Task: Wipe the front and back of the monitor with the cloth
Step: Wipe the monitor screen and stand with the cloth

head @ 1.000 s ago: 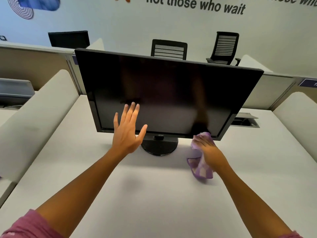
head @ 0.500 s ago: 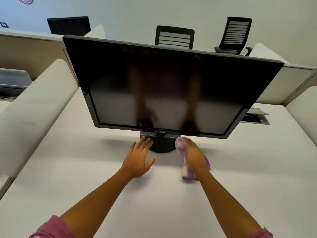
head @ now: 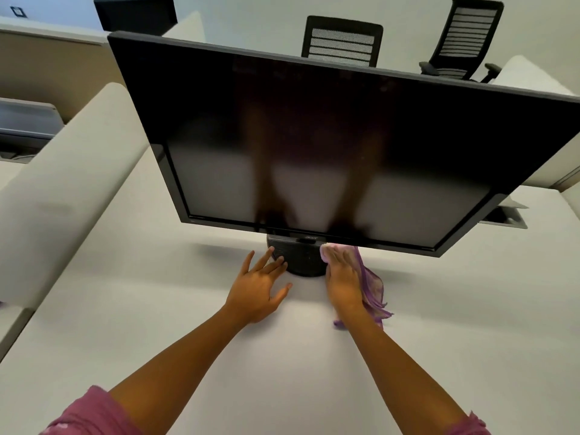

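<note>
1. Both hands had dropped from screen to the stand base [head: 298, 259].
2. Left hand [head: 260, 287] splayed, empty; right hand [head: 343, 277] pressed cloth [head: 372, 285] flat, monitor [head: 329, 146] just above.
3. Best: steady base w/ left, wipe w/ right.

White desk [head: 157, 324]: monitor stand base [head: 301, 260] at centre; purple cloth [head: 372, 287] just right of it; cable hatch [head: 502, 216] far right.

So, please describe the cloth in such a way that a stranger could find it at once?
Find the big black monitor on the white desk, then look below its lower edge, right of the round black stand. There the right hand presses the cloth near the stand. It is the only soft purple thing on the desk.
</note>
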Motion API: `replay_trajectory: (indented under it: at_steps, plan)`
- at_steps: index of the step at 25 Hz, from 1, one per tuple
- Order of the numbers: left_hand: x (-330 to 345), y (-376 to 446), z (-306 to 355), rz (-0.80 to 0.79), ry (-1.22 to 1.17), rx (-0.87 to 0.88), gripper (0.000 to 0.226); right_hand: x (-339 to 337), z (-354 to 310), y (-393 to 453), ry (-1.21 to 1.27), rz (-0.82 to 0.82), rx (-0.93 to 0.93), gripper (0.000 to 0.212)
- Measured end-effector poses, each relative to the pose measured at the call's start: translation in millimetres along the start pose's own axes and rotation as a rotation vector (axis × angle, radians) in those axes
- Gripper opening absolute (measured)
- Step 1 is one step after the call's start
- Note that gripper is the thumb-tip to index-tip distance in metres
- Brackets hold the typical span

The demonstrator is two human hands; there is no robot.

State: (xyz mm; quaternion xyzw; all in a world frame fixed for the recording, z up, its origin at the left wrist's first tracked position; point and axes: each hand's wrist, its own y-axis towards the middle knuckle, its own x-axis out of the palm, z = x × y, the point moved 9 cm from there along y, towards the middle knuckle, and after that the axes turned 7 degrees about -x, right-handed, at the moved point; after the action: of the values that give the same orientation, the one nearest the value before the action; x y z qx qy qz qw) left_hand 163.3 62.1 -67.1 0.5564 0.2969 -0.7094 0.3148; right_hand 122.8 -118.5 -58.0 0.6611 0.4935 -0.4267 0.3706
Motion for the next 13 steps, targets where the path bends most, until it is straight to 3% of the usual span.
replay_trajectory:
  at_steps: [4, 7, 13]
  plan:
    - [2, -3, -1, 0.083, -0.039, 0.011, 0.084, 8, -19, 2, -0.14, -0.023, -0.082, 0.081]
    - [0, -1, -4, 0.103, -0.058, 0.022, 0.085, 21, -48, 6, -0.145, -0.116, -0.169, 0.075]
    - [-22, -11, -41, 0.315, -0.202, -0.176, 0.066, 47, -97, 20, -0.078, -0.164, -0.217, 0.068]
